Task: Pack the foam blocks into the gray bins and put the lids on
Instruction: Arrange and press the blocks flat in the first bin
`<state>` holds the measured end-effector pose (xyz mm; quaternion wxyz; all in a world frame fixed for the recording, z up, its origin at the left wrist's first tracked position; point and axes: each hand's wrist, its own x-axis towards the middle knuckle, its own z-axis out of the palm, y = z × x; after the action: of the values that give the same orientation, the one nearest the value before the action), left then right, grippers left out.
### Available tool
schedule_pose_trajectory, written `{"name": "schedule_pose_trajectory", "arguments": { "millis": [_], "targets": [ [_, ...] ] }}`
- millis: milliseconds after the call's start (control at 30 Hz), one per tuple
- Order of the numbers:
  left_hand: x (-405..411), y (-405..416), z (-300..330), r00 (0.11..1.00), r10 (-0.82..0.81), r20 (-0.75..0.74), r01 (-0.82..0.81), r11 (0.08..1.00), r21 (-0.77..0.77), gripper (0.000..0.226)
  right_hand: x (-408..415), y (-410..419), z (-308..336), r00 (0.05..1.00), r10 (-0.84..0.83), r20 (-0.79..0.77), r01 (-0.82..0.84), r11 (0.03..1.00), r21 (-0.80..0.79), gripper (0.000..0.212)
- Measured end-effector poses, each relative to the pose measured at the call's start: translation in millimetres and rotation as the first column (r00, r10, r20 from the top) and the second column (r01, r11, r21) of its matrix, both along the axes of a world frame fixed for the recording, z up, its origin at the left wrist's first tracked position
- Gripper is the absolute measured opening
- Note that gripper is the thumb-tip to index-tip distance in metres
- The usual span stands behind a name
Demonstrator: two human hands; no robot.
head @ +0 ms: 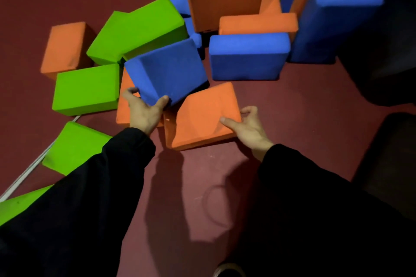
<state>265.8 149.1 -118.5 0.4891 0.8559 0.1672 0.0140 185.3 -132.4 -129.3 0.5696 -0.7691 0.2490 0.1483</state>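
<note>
Foam blocks crowd the floor; left hand grips a tilted blue block, right hand pinches an orange block beneath it.

Foam blocks all plain: orange near block, blue tilted block, green block left. Floor maroon, white stripe. Sleeves black.

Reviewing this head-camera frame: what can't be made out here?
- Gray bins and lids: none identifiable; the dark shapes at the right edge are blurred and unlit.
- Green blocks lower left: partly covered by the left sleeve, one cut by the frame edge.
- Orange block under the blue block: mostly hidden by it and the left hand.
- Right hand grip on the front orange block: fingers hidden behind its corner.
</note>
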Motion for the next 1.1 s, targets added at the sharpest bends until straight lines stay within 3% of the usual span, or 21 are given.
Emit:
{"name": "schedule_pose_trajectory", "arguments": {
  "millis": [133, 300, 567, 733, 867, 1000, 1100],
  "targets": [
    [-1, 1, 19, 0.992, 0.011, 0.122, -0.011, 1.000, 0.001, 0.104, 6, -13, 43, 0.987, 0.065, 0.146, -0.054, 0.995, -0.081, 0.079],
    [-12, -12, 95, 0.954, -0.072, 0.289, 0.045, 0.994, 0.098, 0.110, 4, -59, 118, 0.937, 0.181, 0.298, -0.116, 0.968, -0.224, 0.078],
    [-56, -109, 227, 0.822, -0.270, 0.502, 0.176, 0.958, 0.227, 0.087, -53, -170, 247, 0.826, 0.186, 0.533, 0.044, 0.920, -0.390, 0.093],
    [-72, -194, 279, 0.674, -0.421, 0.607, 0.334, 0.907, 0.258, 0.083, -131, -266, 306, 0.768, 0.135, 0.626, 0.226, 0.858, -0.462, 0.091],
    [-108, -278, 308, 0.548, -0.555, 0.626, 0.442, 0.827, 0.347, 0.083, -216, -351, 342, 0.679, -0.008, 0.734, 0.484, 0.757, -0.439, 0.099],
    [-154, -359, 314, 0.383, -0.739, 0.554, 0.539, 0.666, 0.516, 0.084, -300, -419, 348, 0.599, -0.175, 0.781, 0.695, 0.598, -0.398, 0.092],
    [-172, -414, 312, 0.245, -0.831, 0.500, 0.575, 0.540, 0.615, 0.086, -341, -455, 334, 0.601, -0.233, 0.764, 0.742, 0.519, -0.425, 0.079]
  ]
}}
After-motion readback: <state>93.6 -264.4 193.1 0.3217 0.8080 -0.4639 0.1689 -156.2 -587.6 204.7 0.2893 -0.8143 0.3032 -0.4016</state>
